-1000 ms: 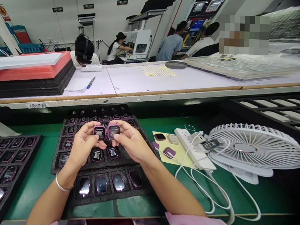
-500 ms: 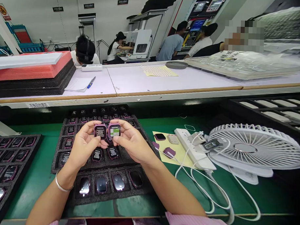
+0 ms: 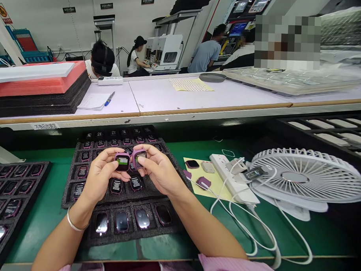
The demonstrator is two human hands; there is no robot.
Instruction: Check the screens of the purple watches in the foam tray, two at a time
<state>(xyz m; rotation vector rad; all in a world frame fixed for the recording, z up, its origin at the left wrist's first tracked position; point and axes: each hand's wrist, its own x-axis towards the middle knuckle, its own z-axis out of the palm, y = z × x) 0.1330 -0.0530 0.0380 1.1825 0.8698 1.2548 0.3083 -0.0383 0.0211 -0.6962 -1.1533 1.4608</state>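
My left hand [image 3: 100,173] grips a purple-cased smartwatch [image 3: 122,162] by its edges, its screen lit with green and white. Close beside it, my right hand [image 3: 157,168] holds a second purple smartwatch [image 3: 140,154], the thumb lying over its screen. Both watches are held up above a black foam tray [image 3: 68,193] whose pockets hold several more watches, many showing white text. In the tray's near row, dark-screened watches [image 3: 122,222] lie face up. Another foam tray [image 3: 22,203] of watches lies to the left.
A white power strip [image 3: 235,181] with cables and a white fan [image 3: 309,177] stand on the right. Watch parts lie on a yellow sheet [image 3: 215,189]. Overhead runs a shelf [image 3: 158,105] with stacked foam [image 3: 37,85] at left. Several people sit beyond it; a blurred person is at upper right.
The left watch's screen has gone from white text to green and white. My right thumb has moved up onto the right watch's screen, and that watch has tilted.
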